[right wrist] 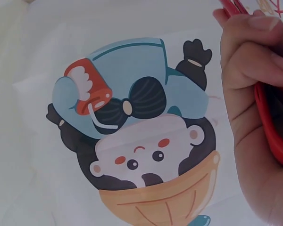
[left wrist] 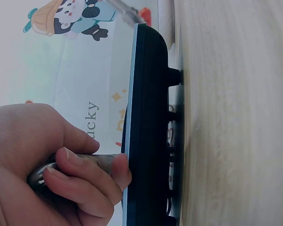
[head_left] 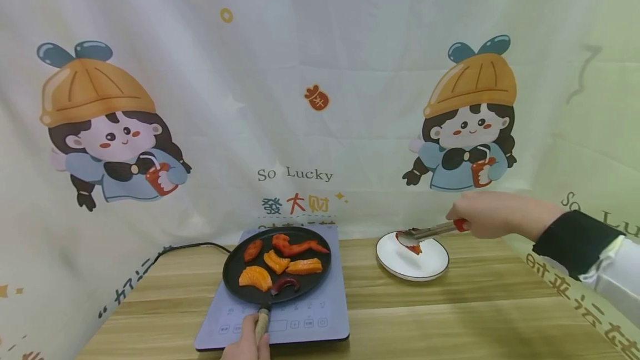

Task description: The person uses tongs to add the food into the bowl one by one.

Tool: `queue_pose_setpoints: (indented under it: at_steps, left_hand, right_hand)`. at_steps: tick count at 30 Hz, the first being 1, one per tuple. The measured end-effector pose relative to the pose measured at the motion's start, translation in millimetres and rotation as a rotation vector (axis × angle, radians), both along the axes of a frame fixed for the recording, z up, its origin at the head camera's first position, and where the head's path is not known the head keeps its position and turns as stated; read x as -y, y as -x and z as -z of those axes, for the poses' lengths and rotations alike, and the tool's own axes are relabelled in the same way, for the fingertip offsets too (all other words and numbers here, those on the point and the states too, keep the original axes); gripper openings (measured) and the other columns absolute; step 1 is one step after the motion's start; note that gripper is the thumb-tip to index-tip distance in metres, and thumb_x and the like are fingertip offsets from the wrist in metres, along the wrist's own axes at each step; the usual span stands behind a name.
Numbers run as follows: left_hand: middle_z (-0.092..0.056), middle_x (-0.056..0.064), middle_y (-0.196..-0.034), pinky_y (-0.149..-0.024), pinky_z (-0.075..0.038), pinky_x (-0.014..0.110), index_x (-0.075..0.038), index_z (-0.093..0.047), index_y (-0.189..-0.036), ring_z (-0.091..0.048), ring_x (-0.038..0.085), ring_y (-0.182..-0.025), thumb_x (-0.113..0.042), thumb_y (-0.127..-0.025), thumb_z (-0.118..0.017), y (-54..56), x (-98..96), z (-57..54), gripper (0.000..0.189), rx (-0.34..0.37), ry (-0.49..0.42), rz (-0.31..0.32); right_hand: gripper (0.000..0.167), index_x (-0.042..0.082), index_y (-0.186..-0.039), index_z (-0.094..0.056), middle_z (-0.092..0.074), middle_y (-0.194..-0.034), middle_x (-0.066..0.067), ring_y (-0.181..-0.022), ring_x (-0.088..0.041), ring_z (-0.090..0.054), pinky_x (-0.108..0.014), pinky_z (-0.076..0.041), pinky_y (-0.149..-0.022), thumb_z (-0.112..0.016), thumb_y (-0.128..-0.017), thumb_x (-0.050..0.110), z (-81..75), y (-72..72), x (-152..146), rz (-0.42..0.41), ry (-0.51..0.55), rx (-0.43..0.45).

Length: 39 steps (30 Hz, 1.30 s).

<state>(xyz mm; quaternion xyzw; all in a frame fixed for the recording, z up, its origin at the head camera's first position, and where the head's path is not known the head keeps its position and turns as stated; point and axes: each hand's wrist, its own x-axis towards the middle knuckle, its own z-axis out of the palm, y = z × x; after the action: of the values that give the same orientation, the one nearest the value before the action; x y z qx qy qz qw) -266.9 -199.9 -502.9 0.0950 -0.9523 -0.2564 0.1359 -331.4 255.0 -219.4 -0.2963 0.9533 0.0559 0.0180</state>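
My left hand [head_left: 247, 340] grips the wooden handle [head_left: 261, 324] of a black frying pan [head_left: 240, 288], and in the left wrist view its fingers [left wrist: 85, 181] curl round that handle. The pan sits on an induction cooktop [head_left: 320, 329] and carries several orange and red food pieces, among them a long red one [head_left: 299, 247] and a dark curved one [head_left: 284, 284]. At the right, my right hand [head_left: 485, 214] holds red-handled metal tongs [head_left: 434, 231]. Their tips pinch a reddish food piece [head_left: 414, 248] over a white plate [head_left: 395, 264]. The right wrist view shows the fingers wrapped round the red handle [right wrist: 273, 136].
A black cable [head_left: 192, 245] runs left from behind the pan. Behind the wooden table [head_left: 400, 315] hangs a white cloth [head_left: 370, 126] printed with cartoon figures and lettering. The plate stands near the table's back edge, to the right of the cooktop.
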Motion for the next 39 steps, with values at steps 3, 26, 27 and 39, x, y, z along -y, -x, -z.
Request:
queue_pose_setpoints:
  at_steps: [3, 26, 27, 39]
  left_hand:
    - [-0.057, 0.004, -0.064, -0.05, -0.038, 0.033, -0.009, -0.051, -0.137, -0.052, 0.019, -0.051, -0.027, -0.1, -0.069, 0.1, -0.1, -0.2, 0.045, 0.005, -0.003, 0.0]
    - [-0.057, 0.004, -0.064, -0.049, -0.039, 0.034, -0.012, -0.051, -0.137, -0.053, 0.019, -0.052, -0.029, -0.101, -0.067, -4.8, -1.4, -6.3, 0.043, 0.03, 0.005, -0.01]
    - [-0.057, 0.004, -0.064, -0.049, -0.039, 0.034, -0.012, -0.051, -0.136, -0.053, 0.019, -0.052, -0.029, -0.101, -0.067, -4.7, -0.9, -6.1, 0.043, 0.029, 0.004, -0.012]
    - [-0.057, 0.005, -0.066, -0.049, -0.038, 0.035, -0.016, -0.049, -0.14, -0.054, 0.02, -0.053, -0.032, -0.102, -0.065, -0.6, 1.3, -0.8, 0.045, 0.068, -0.014, -0.009]
  right_hand:
    - [0.032, 0.006, -0.113, -0.079, -0.065, -0.081, 0.002, -0.071, -0.014, -0.054, -0.027, -0.047, -0.064, -0.069, -0.089, -0.012, -1.5, -1.1, 6, -0.013, 0.017, -0.026]
    - [0.049, 0.009, -0.135, -0.073, -0.082, -0.098, -0.006, -0.067, -0.007, -0.056, -0.021, -0.035, -0.053, -0.065, -0.09, -0.011, 33.4, -46.0, 93, -0.108, 0.36, -0.254]
    - [0.048, 0.008, -0.136, -0.072, -0.082, -0.1, -0.008, -0.068, -0.007, -0.056, -0.021, -0.036, -0.054, -0.066, -0.092, -0.01, 34.3, -46.6, 98, -0.099, 0.371, -0.234]
    - [0.047, 0.016, -0.137, -0.072, -0.077, -0.131, 0.0, -0.083, -0.022, -0.078, -0.028, -0.049, -0.052, -0.074, -0.092, 0.004, 55.3, -46.3, 125, -0.251, -0.014, -0.497]
